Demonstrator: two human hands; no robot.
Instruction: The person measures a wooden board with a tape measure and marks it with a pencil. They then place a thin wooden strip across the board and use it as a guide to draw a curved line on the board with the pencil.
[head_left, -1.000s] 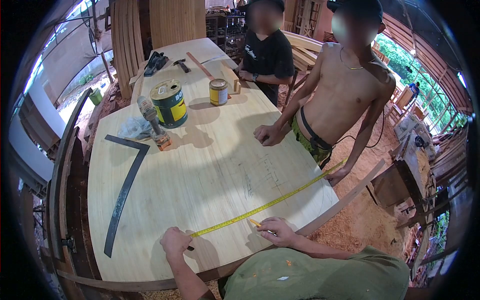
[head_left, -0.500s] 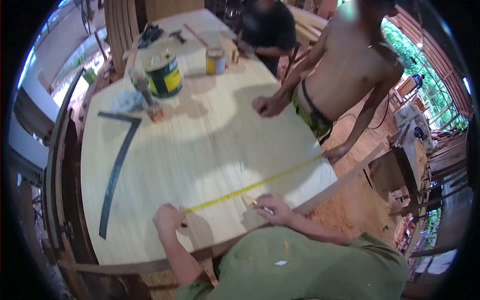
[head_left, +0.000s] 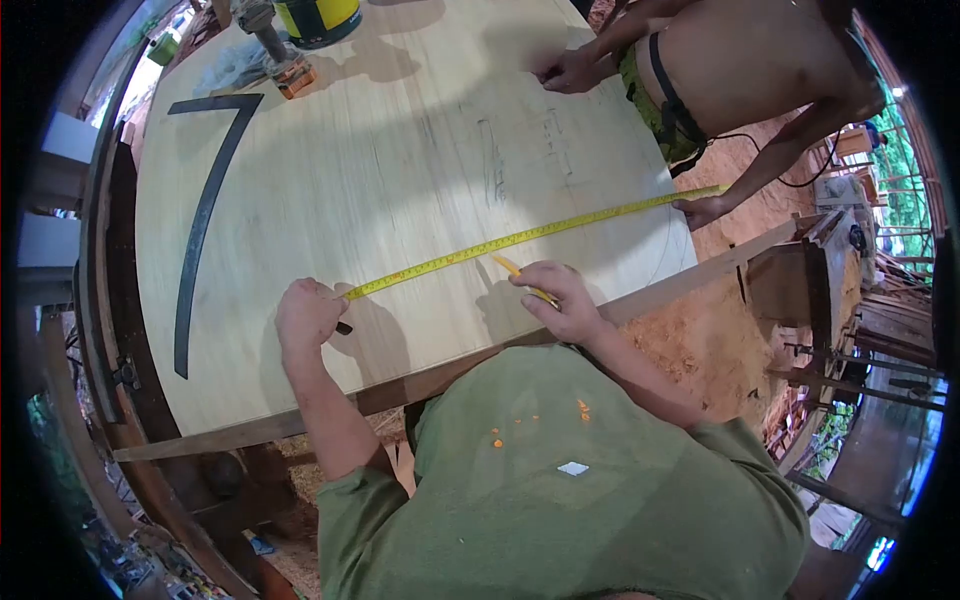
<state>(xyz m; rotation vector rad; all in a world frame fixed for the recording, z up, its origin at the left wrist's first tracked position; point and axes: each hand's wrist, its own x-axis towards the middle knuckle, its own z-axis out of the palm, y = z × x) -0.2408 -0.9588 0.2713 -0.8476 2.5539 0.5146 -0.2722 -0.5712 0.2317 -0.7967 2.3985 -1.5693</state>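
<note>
L. hand (head_left: 312, 315), nearly closed, pinched end of tape (head_left: 520, 237); R. hand (head_left: 562, 300), part-curled, gripped pencil (head_left: 506, 265), tip nr. tape. Tape spanned desk (head_left: 390, 200) nr. front edge to co-worker's hand (head_left: 705, 210), R. edge, prob. for tautness. Dark square (head_left: 203, 220) lay nr. L. edge.

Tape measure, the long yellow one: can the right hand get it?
Probably yes: the tape measure lies near the right hand, with only its pencil and bare board seemingly between.
</note>
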